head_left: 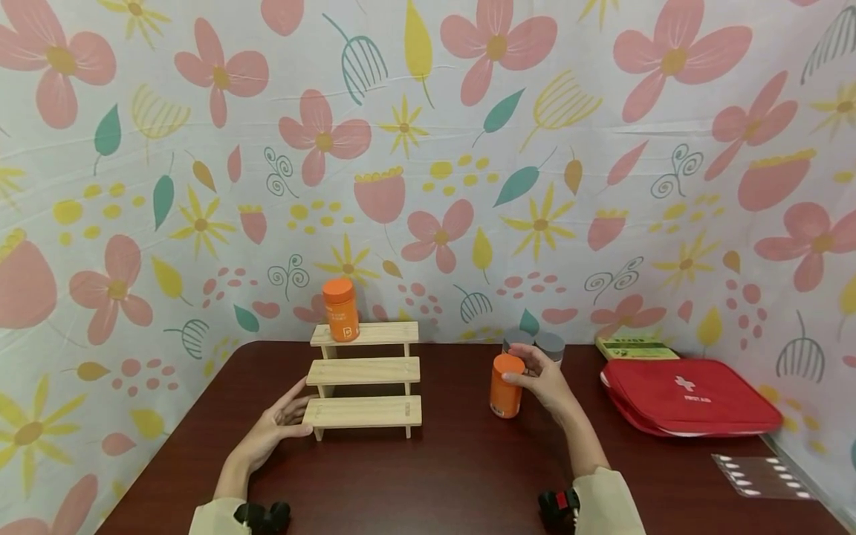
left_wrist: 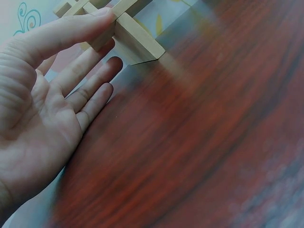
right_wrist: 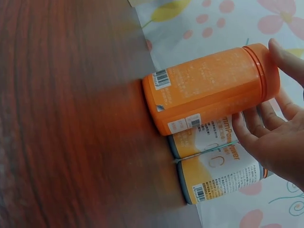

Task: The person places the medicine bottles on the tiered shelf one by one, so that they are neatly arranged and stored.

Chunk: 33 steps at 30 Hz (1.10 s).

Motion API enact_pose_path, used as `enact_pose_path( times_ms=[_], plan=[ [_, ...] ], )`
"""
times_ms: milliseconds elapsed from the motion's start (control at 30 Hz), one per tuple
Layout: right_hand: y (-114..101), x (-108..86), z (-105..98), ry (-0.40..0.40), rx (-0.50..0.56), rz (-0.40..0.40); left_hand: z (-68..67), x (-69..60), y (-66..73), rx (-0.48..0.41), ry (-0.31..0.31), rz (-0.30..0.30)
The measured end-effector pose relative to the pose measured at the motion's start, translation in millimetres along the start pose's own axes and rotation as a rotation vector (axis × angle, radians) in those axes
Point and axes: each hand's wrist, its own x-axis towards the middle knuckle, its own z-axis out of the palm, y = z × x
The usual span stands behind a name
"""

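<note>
A three-step wooden rack (head_left: 364, 412) stands left of the table's middle, an orange bottle (head_left: 342, 310) on its top step. At the rack's left end, the left hand (head_left: 270, 423) touches the wood with thumb and fingers fairly straight; its palm (left_wrist: 42, 114) shows in the left wrist view, the thumb on the rack's edge (left_wrist: 137, 38). The right hand (head_left: 545, 379) holds a second orange bottle (head_left: 505, 386) by its cap, thumb on one side and fingers on the other. In the right wrist view this bottle (right_wrist: 209, 88) is upright, close to two grey-lidded bottles (right_wrist: 221, 178).
The grey lids (head_left: 550, 345) show behind the right hand. Farther right lie a red first-aid pouch (head_left: 692, 397), a green and yellow box (head_left: 635, 348) behind it, and a clear sheet with white pieces (head_left: 762, 476) near the table's right edge. A patterned cloth hangs behind the table.
</note>
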Motion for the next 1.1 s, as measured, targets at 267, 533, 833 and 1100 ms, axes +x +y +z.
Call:
enact_pose_path(
  times_ms=[267, 533, 833, 1100],
  plan=[
    [2.4, 2.3, 1.2, -0.035, 0.018, -0.003, 0.5, -0.9, 0.6, -0.003, 0.006, -0.006],
    [9.2, 4.2, 2.6, -0.072, 0.028, -0.015, 0.0, -2.0, 1.0, 0.006, -0.002, -0.002],
    [12.9, 4.9, 3.1, -0.070, 0.015, -0.027, 0.4, -2.0, 1.0, 0.007, 0.000, -0.001],
    [14.5, 4.9, 2.6, -0.071, 0.034, -0.024, 0.3, -1.3, -0.8, 0.005, -0.007, 0.006]
  ],
)
